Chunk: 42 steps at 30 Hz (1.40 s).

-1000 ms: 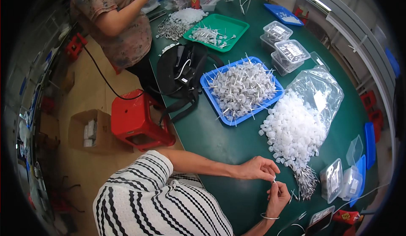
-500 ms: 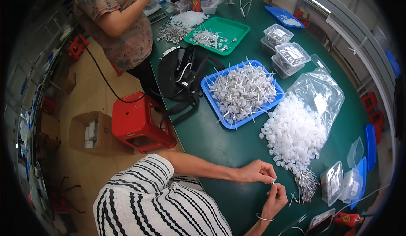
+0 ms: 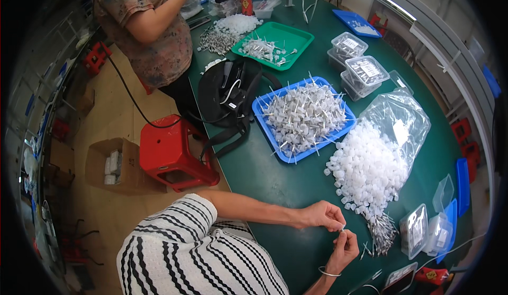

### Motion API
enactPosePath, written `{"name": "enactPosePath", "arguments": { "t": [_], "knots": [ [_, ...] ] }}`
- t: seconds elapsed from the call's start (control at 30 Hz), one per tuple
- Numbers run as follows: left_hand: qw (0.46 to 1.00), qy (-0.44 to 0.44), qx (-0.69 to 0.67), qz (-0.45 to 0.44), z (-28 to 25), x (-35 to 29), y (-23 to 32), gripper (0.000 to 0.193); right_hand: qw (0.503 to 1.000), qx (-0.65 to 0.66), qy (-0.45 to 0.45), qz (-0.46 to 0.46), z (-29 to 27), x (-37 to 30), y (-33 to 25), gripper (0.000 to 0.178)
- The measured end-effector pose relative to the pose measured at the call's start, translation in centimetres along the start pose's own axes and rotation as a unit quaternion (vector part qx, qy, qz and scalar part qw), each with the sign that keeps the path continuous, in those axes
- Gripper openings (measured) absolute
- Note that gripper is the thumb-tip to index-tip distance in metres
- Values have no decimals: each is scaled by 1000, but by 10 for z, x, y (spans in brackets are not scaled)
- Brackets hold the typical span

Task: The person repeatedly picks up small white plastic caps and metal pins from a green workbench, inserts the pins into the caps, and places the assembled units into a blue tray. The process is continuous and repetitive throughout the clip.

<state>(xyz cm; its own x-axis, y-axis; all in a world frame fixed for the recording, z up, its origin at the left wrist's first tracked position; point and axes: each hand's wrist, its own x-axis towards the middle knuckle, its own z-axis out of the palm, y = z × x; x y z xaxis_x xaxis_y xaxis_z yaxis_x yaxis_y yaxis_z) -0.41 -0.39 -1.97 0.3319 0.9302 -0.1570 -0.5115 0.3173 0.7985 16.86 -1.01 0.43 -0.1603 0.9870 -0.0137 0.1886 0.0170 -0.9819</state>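
My left hand (image 3: 320, 215) is closed in a pinch on a small white plastic cap (image 3: 343, 228). Just below it, my right hand (image 3: 345, 246), with a bangle at the wrist, pinches at the same cap; whether a thin pin sits in it is hidden by the fingers. Close by on the right lies a bundle of thin metal pins (image 3: 383, 234). Loose white caps (image 3: 366, 169) are heaped beyond it, spilling from a clear plastic bag (image 3: 405, 118). A blue tray (image 3: 292, 156) farther off is piled with capped pins (image 3: 304, 116).
A black backpack (image 3: 228, 91) lies left of the blue tray, near a red stool (image 3: 168, 149). Clear boxes (image 3: 366, 71) stand at the back right, others (image 3: 414, 231) at the right. Another person (image 3: 151, 28) works beside a green tray (image 3: 296, 38).
Both hands stay together around the cap, with only a slight shift of the fingers. The piles and trays look the same.
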Motion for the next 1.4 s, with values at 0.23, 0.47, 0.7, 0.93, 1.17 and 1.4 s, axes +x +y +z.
{"name": "enactPosePath", "arguments": {
  "t": [0.23, 0.47, 0.7, 0.93, 1.17, 1.4],
  "knots": [
    [997, 36, 41, 49, 4, -2, -5, 21, 997, -47, 33, -52, 12, -1, 2, 15],
    [994, 40, 35, 94, 8, -6, -10, 21, 991, -100, 46, -78, 16, -5, -2, 15],
    [994, 46, 55, 86, 5, -1, -3, 15, 996, -24, 75, -33, 22, 2, -5, 8],
    [998, 69, -1, -10, 4, 0, 11, 23, 998, -31, 29, -51, 10, 6, -9, 9],
    [998, 62, 19, -21, 4, 1, 10, 21, 992, -69, 40, -94, 8, 6, -7, 8],
    [995, 64, 72, 22, 6, -1, 7, 18, 999, -24, 3, -41, 5, 5, -5, 15]
  ]
}}
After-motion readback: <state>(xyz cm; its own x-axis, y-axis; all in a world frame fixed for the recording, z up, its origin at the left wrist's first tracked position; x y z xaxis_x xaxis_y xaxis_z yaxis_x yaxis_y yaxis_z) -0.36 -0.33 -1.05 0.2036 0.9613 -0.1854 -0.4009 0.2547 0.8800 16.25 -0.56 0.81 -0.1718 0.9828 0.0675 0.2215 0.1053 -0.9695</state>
